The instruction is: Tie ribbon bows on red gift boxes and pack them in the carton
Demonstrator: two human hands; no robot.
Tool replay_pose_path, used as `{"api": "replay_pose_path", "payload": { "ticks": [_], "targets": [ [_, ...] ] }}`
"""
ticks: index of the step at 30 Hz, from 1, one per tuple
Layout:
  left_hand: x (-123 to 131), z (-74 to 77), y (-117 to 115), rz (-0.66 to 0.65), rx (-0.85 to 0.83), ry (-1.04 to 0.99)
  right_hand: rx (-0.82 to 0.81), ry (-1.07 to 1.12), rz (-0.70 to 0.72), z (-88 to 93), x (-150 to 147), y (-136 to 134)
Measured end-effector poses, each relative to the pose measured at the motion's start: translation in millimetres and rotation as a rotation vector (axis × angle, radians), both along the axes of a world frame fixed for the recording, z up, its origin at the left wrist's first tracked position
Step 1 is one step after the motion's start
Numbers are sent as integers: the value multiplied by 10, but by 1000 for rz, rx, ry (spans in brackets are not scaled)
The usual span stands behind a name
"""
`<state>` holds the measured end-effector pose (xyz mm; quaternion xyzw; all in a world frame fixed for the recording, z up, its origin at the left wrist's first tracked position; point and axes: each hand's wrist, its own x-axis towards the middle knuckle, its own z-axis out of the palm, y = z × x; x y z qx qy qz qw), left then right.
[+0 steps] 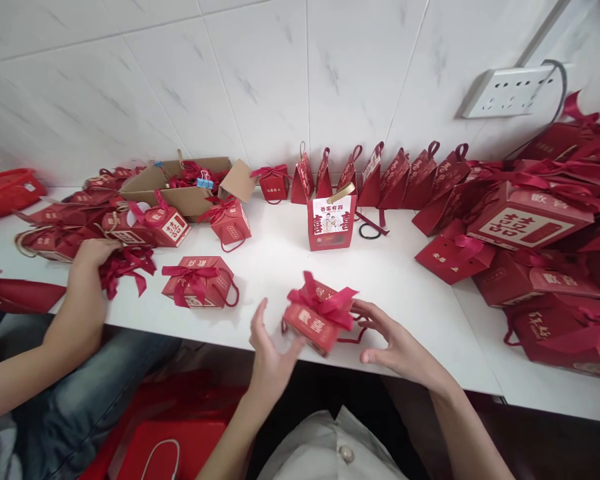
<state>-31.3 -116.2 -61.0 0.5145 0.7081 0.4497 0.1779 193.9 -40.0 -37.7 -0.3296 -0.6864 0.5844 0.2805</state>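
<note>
A red gift box with a ribbon bow [310,323] sits tilted at the table's front edge, between my two hands. My left hand [273,357] is at its left side, fingers apart, the thumb close to its front corner. On the right, my right hand [393,343] has its fingers spread beside the box's cord handle, holding nothing that shows. Behind the box stands an upright red box with a white printed front [333,223]. Another bowed box [200,283] lies to the left.
Finished-looking boxes [530,220] are piled at the right. Triangular red boxes [393,180] line the wall beneath a power strip [515,92]. An open cardboard box [170,193] is at back left. Another person's hand [95,257] touches ribbons [125,267] at left.
</note>
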Motion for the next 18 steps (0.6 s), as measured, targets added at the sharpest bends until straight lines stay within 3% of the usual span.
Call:
{"api": "replay_pose_path", "payload": {
  "ticks": [2,4,6,8,10,12,15,18],
  "targets": [
    [-197,45,79,145,51,-57,-6,-56,79,85,12,-99],
    [-347,95,91,270,140,-109,-86,-38,247,152,4,-199],
    [-402,130,45,333,233,-116,-189,20,331,161,-20,-244],
    [-352,127,-18,320,283,-67,-202,10,155,103,-60,-200],
    [-223,86,-41,219,245,-8,-104,-49,-158,6,-122,-74],
    [-63,27,15,116,164,28,11,-61,-324,-86,-208,86],
    [103,-35,220,77,103,38,86,3,-199,-142,-360,256],
    [48,-26,426,53,96,3,140,-8,-96,-103,-483,259]
  ]
}}
